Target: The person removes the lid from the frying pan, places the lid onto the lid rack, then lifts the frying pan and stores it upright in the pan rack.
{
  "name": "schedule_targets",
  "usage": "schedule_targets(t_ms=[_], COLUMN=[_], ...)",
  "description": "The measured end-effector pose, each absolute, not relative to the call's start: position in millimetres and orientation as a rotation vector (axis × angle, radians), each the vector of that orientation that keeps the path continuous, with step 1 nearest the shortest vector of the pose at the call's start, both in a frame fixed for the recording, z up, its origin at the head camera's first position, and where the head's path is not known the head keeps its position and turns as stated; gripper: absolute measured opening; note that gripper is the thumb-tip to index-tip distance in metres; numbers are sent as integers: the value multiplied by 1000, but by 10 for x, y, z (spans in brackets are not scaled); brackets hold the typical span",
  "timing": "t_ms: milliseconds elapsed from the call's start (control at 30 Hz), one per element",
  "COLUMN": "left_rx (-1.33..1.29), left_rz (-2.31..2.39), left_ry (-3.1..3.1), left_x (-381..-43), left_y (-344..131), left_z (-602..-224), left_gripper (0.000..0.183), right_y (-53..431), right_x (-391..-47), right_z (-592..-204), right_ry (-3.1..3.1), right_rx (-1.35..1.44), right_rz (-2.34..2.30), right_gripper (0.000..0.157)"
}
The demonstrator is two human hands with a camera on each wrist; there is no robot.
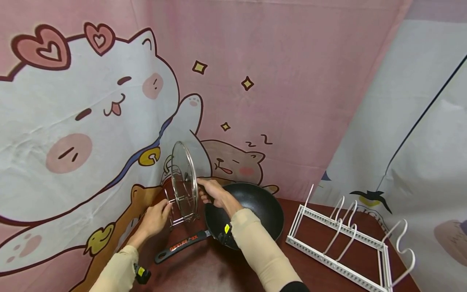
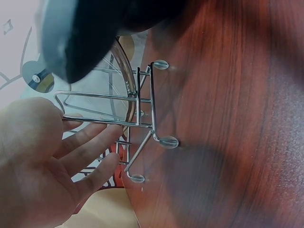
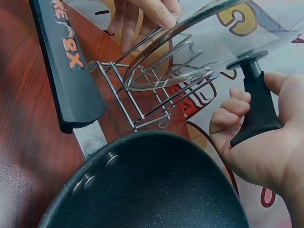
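Right wrist — right hand (image 3: pixel 274 145) grips lid knob (image 3: pixel 259 104) — left hand (image 3: pixel 153 9) holds rack (image 3: pixel 127 91).

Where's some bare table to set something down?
Bare table lies between the wok handle and right sleeve; a narrow strip runs between wok and white rack. Crowded around the wire rack: lid, left hand and right hand.

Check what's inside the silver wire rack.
A glass lid on edge, lower rim between the wires of the wire rack. The right hand grips the lid's black handle. The left hand covers some wires; whether the rim touches the base isn't clear.
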State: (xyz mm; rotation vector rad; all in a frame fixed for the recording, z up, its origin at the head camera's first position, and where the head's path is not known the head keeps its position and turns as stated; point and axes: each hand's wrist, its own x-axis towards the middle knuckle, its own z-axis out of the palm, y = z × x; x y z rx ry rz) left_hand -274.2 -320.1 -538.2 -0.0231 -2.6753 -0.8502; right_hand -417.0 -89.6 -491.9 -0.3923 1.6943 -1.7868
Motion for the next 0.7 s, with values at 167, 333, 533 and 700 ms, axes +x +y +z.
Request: schedule_targets(t_ms=[167, 333, 533, 700], left_rx=[-23, -9, 2, -10], left_rz=[-870, -878, -872, -860], left_ry=[-2672, -2681, -2684, -2675], left_x=[-2738, -2728, -2729, -2735], left_y=[-3199, -3195, -3191, -3195], left_z=[-5380, -5391, -5397, -5395], left_gripper=[29, 27, 27, 28], right_y=[-902, -900, -889, -861], right_x=[-4168, -4164, -4153, -4133], right_z=[-4913, -4920, -4932, -4929], right_ry=[1757, 1788, 1816, 1836], right_rx=[-383, -372, -406, -442], right_rz=[-1800, -1794, -1770, -1758], right_gripper=[38, 36, 36, 37])
